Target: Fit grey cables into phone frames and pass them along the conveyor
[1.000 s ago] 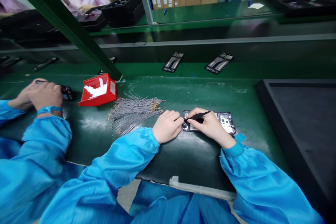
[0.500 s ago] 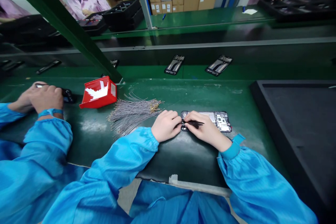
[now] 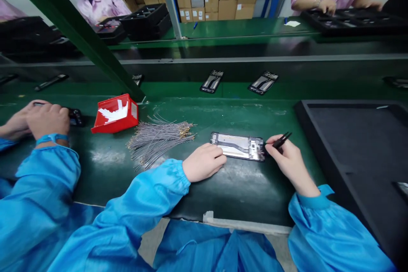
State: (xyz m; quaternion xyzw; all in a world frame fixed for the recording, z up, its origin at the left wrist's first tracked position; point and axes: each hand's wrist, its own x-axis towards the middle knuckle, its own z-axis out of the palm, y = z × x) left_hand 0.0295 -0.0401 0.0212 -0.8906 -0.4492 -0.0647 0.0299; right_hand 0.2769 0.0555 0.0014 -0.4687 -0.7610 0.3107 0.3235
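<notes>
An open phone frame (image 3: 237, 145) lies flat on the green bench in front of me, its metal inside facing up. My left hand (image 3: 204, 162) rests curled at the frame's left end, fingertips touching its edge. My right hand (image 3: 285, 158) sits at the frame's right end and pinches black tweezers (image 3: 281, 140), tips pointing up and to the right, away from the frame. A loose bundle of thin grey wires with gold ends (image 3: 159, 137) lies just left of my left hand.
A red bin (image 3: 115, 113) stands behind the wires. A large black tray (image 3: 357, 144) fills the right side. Two more phone frames (image 3: 211, 81) (image 3: 263, 83) lie on the belt behind. A co-worker's hands (image 3: 41, 117) work on a device at the left. Other people sit across the line.
My right hand has moved from the frame's left end to its right end, taking the tweezers off it. The frame now lies uncovered, and my left hand has slid slightly down.
</notes>
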